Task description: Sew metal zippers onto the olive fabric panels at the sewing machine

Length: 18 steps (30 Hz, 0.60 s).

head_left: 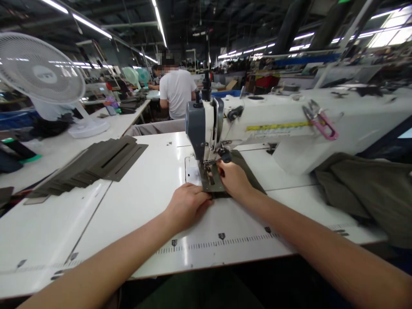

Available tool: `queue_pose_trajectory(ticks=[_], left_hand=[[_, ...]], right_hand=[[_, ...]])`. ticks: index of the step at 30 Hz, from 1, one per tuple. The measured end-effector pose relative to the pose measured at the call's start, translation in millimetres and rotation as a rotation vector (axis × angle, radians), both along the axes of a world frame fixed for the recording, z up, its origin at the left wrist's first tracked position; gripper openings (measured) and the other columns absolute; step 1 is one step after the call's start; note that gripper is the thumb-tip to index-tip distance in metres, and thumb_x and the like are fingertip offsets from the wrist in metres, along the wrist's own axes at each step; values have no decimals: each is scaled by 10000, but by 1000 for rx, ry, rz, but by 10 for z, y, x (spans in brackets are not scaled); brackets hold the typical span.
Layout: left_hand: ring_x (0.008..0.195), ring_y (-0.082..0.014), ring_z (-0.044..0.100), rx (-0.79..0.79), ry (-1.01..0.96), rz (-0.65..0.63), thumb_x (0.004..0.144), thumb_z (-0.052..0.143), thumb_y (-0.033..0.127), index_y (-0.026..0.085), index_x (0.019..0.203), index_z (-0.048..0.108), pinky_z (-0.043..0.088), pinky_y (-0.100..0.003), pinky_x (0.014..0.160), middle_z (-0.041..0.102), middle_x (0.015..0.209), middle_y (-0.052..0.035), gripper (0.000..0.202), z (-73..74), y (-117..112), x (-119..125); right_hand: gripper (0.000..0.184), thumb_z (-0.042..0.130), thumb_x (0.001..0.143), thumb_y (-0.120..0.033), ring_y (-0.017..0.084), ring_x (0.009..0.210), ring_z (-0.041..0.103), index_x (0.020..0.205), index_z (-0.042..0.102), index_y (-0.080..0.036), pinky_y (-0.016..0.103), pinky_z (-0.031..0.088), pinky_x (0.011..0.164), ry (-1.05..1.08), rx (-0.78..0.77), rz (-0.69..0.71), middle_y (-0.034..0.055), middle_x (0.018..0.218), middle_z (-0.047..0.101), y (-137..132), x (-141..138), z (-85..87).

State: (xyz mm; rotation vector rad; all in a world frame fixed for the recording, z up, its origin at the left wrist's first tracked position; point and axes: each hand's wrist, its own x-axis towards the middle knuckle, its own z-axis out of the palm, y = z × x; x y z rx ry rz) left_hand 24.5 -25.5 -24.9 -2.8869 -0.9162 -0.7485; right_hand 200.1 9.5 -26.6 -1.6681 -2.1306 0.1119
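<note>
A white and grey sewing machine [209, 124] stands on a white table [144, 193]. A small olive-grey fabric piece [216, 183] lies under its presser foot. My left hand [188, 204] rests knuckles up at the near left edge of that piece, fingers curled and pressing on it. My right hand [233, 178] lies on the piece just right of the needle, fingers pinched at the foot. More olive fabric [249, 169] trails behind my right wrist.
A fanned stack of olive cut pieces [93, 165] lies at the left. A white fan [41, 73] stands far left. Pink-handled snips [322, 120] hang on the machine arm. Bunched olive cloth [370, 193] fills the right. A person in a white shirt [177, 92] sits ahead.
</note>
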Motion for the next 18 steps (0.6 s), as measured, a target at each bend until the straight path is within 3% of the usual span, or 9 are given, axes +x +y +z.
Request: queue_pose_trajectory(ticks=[4, 7, 13, 18], left_hand=[[701, -175, 564, 21, -41, 195, 812, 537, 288, 162, 818, 521, 474, -327, 643, 599, 800, -41, 127, 11, -93, -90], [843, -216, 570, 2, -128, 287, 764, 563, 254, 151, 995, 465, 501, -373, 706, 578, 973, -89, 272, -20, -66, -111], [982, -188, 601, 35, -37, -3, 848, 412, 123, 173, 1033, 559, 472, -398, 910, 638, 1060, -90, 242, -39, 43, -96], [944, -178, 623, 65, 8, -50, 865, 379, 120, 155, 994, 594, 491, -389, 893, 656, 1038, -97, 253, 37, 63, -62]], right_hand=[[192, 516, 820, -183, 212, 1018, 506, 978, 608, -128, 344, 401, 895, 100, 220, 370, 97, 1053, 597, -407, 104, -100], [243, 451, 859, -164, 224, 1062, 502, 1055, 590, -125, 406, 385, 942, 67, 262, 509, 98, 1059, 614, -562, 145, -149], [264, 441, 852, -118, 213, 1031, 545, 1063, 599, -134, 396, 416, 926, 52, 276, 498, 95, 1052, 634, -549, 125, -111], [280, 441, 849, -94, 198, 1061, 537, 1075, 599, -145, 373, 416, 936, 67, 284, 496, 95, 1079, 626, -510, 112, -136]])
